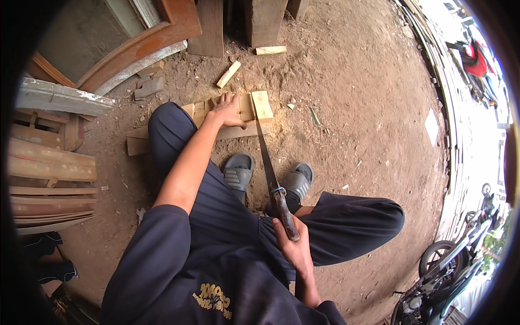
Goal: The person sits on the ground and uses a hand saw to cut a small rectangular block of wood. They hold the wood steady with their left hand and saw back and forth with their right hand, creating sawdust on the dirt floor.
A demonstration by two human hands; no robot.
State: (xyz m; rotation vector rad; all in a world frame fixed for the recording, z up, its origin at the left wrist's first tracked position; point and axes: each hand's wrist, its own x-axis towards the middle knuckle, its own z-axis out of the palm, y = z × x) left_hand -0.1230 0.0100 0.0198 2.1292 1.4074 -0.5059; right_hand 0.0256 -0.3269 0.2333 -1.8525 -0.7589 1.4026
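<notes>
Left hand (pixel 226 111): fingers spread apart atop pale timber (pixel 247 107)
Right hand (pixel 292 241): fingers clamped around handsaw handle (pixel 283 211)
Handsaw blade (pixel 265 156): across timber, just right of left fingers

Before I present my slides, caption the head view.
Left hand rests on pale wood; right hand grips a saw, its blade across the wood.

Handsaw (pixel 270 169): dark grey blade, mottled brown handle, blue band. Timber (pixel 262 105): pale yellow. Slide sandals (pixel 237 174): grey, lighter stripes. Trousers (pixel 222 211): dark navy. Shirt (pixel 238 276): blackish, yellow print. Soil (pixel 357 119): brown.
</notes>
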